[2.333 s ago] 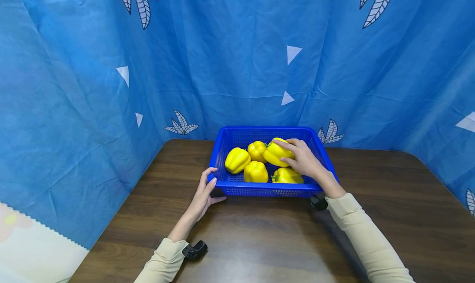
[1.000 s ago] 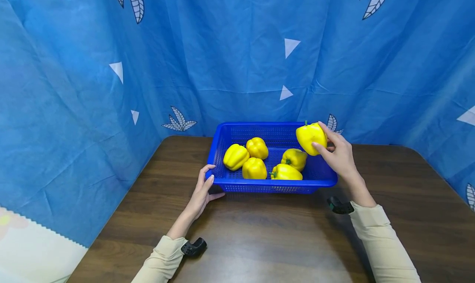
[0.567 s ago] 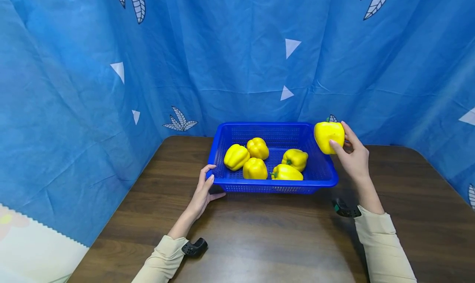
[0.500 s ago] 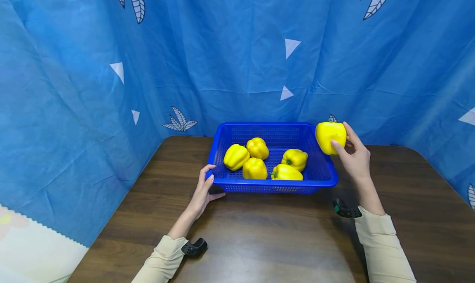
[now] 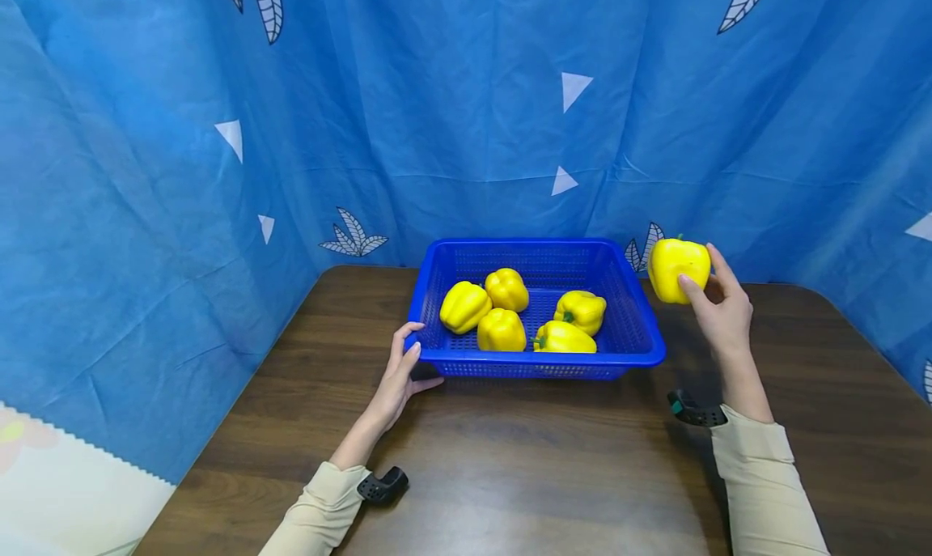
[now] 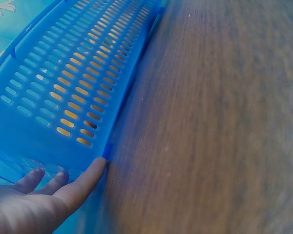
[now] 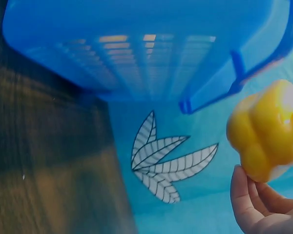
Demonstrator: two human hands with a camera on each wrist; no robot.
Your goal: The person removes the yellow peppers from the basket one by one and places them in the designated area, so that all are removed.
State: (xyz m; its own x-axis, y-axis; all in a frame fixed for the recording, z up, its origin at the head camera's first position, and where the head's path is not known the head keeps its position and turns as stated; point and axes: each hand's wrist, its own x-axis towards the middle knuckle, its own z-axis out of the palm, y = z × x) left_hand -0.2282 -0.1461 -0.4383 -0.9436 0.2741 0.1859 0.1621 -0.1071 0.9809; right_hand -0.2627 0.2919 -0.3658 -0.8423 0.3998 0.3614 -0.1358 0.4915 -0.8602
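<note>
In the head view, my right hand (image 5: pixel 724 317) holds a yellow bell pepper (image 5: pixel 677 271) between thumb and fingers, just right of a blue plastic basket (image 5: pixel 542 360). The pepper is off the table, its green stem pointing up. The right wrist view shows its lobed side (image 7: pixel 263 129) against the fingers. My left hand (image 5: pixel 389 386) grips the basket's front left corner; in the left wrist view, one fingertip (image 6: pixel 100 163) touches the lower edge of its slotted wall. Inside the basket lie several more yellow bell peppers, three on the left side and two (image 5: pixel 580 311) on the right.
The basket stands on a dark wooden table (image 5: pixel 510 459). Behind and beside the table hangs a blue curtain (image 5: pixel 466 119) with leaf and triangle prints. Each wrist wears a black camera band (image 5: pixel 383 487). A pale cloth (image 5: pixel 65 475) shows at lower left.
My right hand has lifted the bell pepper out of the basket's right side and carried it rightward past the rim. The left hand has stayed at the corner.
</note>
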